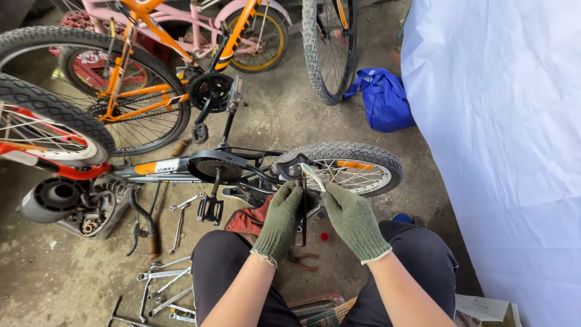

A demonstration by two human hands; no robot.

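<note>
Head view: both hands wear green knit gloves. Left hand (281, 213) is closed round a thin dark metal rod (303, 212) that stands upright between the knees; right hand (353, 219) pinches a pale flat strip (313, 176) at the rod's top. Just beyond the fingers lies a small bicycle wheel (348, 165). I judge the rod stiff, light and possibly greasy, best gripped mid-shaft; the strip looks thin and bendy, wanting a fingertip pinch.

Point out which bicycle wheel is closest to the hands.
The small wheel with the white rim and knobby grey tyre, lying on the floor just beyond the gloved hands. The other wheels stand farther back, on the orange and pink bicycles.
</note>
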